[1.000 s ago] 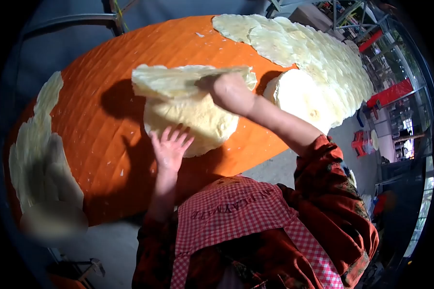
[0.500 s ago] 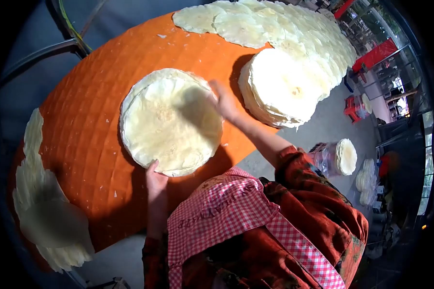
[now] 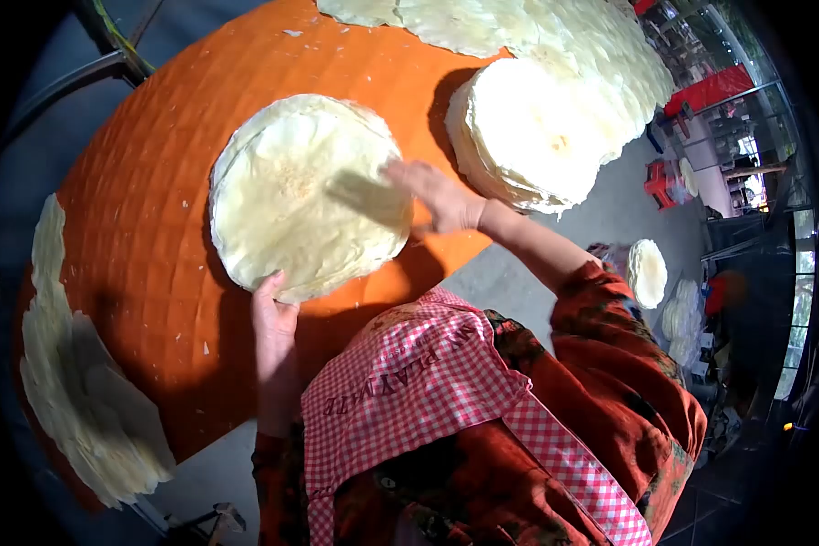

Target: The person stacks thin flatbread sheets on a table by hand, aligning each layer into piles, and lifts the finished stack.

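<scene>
A round stack of thin, pale flatbread sheets [image 3: 300, 200] lies on the orange table cover. My left hand [image 3: 275, 314] holds its near edge, thumb on top; the other fingers are mostly hidden. Over the stack's right edge, my right hand [image 3: 439, 196] is open with fingers stretched toward the sheets, its shadow falling on the top one. Whether those fingertips touch the sheet, I cannot tell. Nothing shows in the right hand. Just beyond it stands a taller stack of similar sheets [image 3: 528, 136], brightly lit on top.
Overlapping sheets [image 3: 601, 73] spread along the far right of the orange cover [image 3: 155, 209]. More fanned sheets [image 3: 91, 391] lie at the left edge. On the floor to the right are a red stool [image 3: 662, 184] and another pale stack [image 3: 647, 273].
My right hand has shifted nearer to me, its fingers more spread. At the lower left, a blurred sheet seen earlier now lies among the fanned ones. The camera view has shifted slightly.
</scene>
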The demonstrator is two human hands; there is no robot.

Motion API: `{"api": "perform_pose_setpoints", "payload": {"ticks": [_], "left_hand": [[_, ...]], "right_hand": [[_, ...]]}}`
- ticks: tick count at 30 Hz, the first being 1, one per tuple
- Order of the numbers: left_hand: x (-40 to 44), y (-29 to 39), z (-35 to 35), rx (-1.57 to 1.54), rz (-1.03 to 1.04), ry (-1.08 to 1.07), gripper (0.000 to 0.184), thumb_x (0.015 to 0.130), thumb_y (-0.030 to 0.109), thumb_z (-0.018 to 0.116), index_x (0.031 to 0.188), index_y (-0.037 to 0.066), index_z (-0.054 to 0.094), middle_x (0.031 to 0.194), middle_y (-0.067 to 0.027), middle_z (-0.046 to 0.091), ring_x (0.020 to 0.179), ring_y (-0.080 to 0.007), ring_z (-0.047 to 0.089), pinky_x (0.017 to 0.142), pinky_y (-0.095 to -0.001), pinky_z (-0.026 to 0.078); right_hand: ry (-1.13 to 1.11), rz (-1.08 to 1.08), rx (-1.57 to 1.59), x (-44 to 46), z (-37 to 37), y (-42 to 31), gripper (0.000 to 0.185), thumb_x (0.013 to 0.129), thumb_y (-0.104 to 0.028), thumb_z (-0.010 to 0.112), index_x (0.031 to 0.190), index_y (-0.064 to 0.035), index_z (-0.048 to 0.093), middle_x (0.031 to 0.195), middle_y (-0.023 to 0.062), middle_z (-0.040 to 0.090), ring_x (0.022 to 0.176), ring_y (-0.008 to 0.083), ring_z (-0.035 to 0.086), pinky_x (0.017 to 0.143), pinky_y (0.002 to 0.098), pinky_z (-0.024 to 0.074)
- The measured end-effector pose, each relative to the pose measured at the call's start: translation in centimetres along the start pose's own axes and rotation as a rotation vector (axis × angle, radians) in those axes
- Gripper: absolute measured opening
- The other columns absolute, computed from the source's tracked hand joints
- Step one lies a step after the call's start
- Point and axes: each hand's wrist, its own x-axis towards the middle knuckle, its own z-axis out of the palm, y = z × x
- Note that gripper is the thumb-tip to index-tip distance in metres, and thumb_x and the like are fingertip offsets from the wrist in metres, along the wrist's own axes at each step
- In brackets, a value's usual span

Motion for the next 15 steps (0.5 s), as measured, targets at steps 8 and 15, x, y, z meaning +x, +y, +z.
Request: {"api": "perform_pose_setpoints", "payload": {"ticks": [8, 15], "left_hand": [[-0.8, 7.3, 3.5, -0.03, 0.084, -0.032, 0.044, 0.083, 0.011, 0.058, 0.124, 0.0, 0.046, 0.121, -0.0174, 0.054, 0.111, -0.032, 0.054, 0.094, -0.0524, 0.047], [-5.0, 12.6, 4.0, 0.265, 0.546, 0.071, 0.069, 0.09, 0.047, 0.053, 0.143, 0.009, 0.03, 0.145, -0.0128, 0.033, 0.13, -0.0265, 0.036, 0.104, -0.0502, 0.033]], "right_hand": [[0.139, -0.17, -0.023, 7.0, 1.7, -3.0, 0.041, 0.073, -0.005, 0.066, 0.114, -0.0098, 0.062, 0.104, 0.0141, 0.065, 0.089, 0.0329, 0.062, 0.076, 0.0388, 0.0514], [0.205, 0.325, 0.661, 17.4, -17.2, -8.5, 0.018, 0.078, -0.01, 0.072, 0.09, 0.0023, 0.066, 0.082, 0.0113, 0.069, 0.076, 0.0173, 0.067, 0.067, 0.0315, 0.0535]]}}
